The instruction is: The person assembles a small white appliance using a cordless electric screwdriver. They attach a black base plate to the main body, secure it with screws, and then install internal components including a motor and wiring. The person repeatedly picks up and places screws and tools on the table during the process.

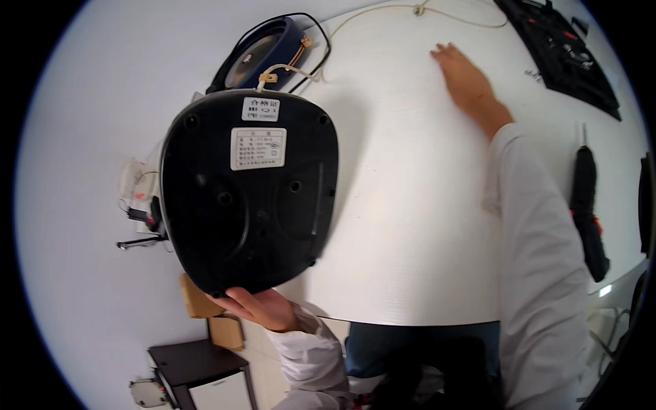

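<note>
My left hand [263, 309] grips the lower edge of a rounded black appliance base [263, 198], tilted up with its underside toward me. Screw holes and two white labels [258, 148] show on that underside. From its top edge comes a pale cord [287, 67] with a small tan tag on it. My right hand [470, 89] is stretched out over the far part of the white table [417, 225], fingers extended and holding nothing. Whatever lies behind the base is hidden.
A dark blue round part [277, 51] with a black cable sits at the far left. A black tool case [564, 51] with small metal parts is at the far right. Nearer on the right lies a black screwdriver [585, 198]. A dark cabinet [198, 362] stands on the floor at lower left.
</note>
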Available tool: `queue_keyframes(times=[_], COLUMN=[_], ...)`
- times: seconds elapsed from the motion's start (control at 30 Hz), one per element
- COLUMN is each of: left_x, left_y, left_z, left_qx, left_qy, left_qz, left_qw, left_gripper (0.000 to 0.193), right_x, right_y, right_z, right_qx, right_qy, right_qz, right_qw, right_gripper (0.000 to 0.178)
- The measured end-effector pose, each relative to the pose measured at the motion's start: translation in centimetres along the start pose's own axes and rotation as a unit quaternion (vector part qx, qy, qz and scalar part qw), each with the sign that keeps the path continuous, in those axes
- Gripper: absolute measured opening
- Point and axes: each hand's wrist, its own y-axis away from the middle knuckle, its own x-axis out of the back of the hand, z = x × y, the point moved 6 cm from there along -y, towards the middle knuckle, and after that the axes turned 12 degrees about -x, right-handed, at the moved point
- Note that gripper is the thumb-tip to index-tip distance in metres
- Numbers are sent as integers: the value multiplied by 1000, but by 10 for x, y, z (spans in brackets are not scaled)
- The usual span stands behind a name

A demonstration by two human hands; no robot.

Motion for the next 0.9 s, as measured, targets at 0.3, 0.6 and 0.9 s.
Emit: queue_keyframes(times=[0.3,0.6,0.9], left_x=[-19,-32,-19], left_y=[-5,1,-6], left_z=[21,20,21], left_qx=[-109,-79,-69], left_qy=[-124,-156,-117], left_qz=[-33,-21,-15], left_qw=[986,984,991], left_gripper=[61,60,65], right_x=[-19,15,-4], right_y=[-49,-57,-71], right_z=[54,87,102], right_qx=[-7,-194,-126], right_qy=[-49,-98,-42], right_qz=[103,99,113], right_qw=[993,971,985], right_gripper=[30,26,27])
